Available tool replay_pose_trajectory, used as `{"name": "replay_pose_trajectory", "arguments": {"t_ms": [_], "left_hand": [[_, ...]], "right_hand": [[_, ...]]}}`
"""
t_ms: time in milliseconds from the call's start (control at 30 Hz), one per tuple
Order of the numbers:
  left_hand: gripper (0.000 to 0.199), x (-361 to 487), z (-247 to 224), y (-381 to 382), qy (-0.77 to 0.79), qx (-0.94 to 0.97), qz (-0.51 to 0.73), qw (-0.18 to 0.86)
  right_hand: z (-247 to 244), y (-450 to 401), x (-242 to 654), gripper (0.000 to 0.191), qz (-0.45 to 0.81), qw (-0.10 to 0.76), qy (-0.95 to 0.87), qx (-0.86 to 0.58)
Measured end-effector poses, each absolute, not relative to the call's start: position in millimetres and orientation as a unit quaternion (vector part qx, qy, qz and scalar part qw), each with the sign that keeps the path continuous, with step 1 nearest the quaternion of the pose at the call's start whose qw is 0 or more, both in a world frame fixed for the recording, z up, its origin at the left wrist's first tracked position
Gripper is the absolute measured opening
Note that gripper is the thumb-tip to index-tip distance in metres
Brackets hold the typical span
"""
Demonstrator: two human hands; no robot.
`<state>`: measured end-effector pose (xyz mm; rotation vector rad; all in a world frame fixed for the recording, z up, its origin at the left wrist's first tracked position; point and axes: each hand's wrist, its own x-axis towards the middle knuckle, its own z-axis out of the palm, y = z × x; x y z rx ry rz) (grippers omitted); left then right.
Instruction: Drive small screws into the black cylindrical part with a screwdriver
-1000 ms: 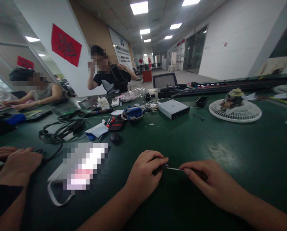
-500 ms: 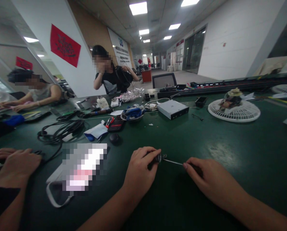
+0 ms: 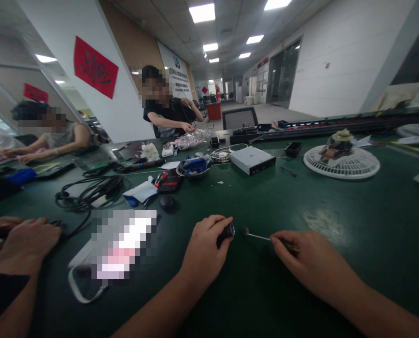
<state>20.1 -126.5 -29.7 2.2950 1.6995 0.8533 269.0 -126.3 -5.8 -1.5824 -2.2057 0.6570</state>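
Note:
Near the middle of the green table, my left hand (image 3: 209, 239) grips a short dark cylinder (image 3: 227, 230), its round end facing right. To its right, my right hand (image 3: 300, 253) is closed on the handle of a thin metal-shafted tool (image 3: 258, 236), which looks like a screwdriver. A small dark piece (image 3: 245, 231) sits at the tip of the shaft, a short gap away from the cylinder. What the piece is cannot be made out.
A white fan grille (image 3: 341, 162) lies at the right, a silver drive box (image 3: 253, 160) beyond my hands. A black mouse (image 3: 167, 203), coiled cables (image 3: 89, 192) and a blurred-out device (image 3: 121, 244) lie left. Another person's hands (image 3: 26, 239) rest at far left; two people sit across.
My right hand has shifted slightly right, drawing the tool tip and small piece away from the cylinder. Across the table, a person has lowered a hand from the face toward clear plastic wrapping.

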Motion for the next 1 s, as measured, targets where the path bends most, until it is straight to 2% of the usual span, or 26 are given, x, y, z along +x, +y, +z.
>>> {"name": "replay_pose_trajectory", "arguments": {"t_ms": [333,467,600,700,800,1000], "left_hand": [[0.046,19,-32,-127,0.557,0.780,0.277,0.077],[0.046,19,-32,-126,0.566,0.775,0.270,0.075],[0.047,19,-32,-124,0.567,0.780,0.258,0.063],[0.051,20,-32,-125,0.562,0.793,0.232,0.044],[0.053,22,-32,-126,0.556,0.804,0.206,0.039],[0.053,24,-27,-127,0.552,0.810,0.182,0.073]], "right_hand": [[-7,-128,269,0.038,0.228,0.161,-0.779,-0.561],[-4,-128,270,0.041,0.243,0.191,-0.768,-0.561],[-6,-129,269,0.020,0.240,0.237,-0.796,-0.503],[-10,-131,268,0.019,0.259,0.244,-0.833,-0.423],[-14,-131,267,0.013,0.273,0.214,-0.858,-0.379],[-21,-125,268,0.023,0.264,0.220,-0.858,-0.382]]}}
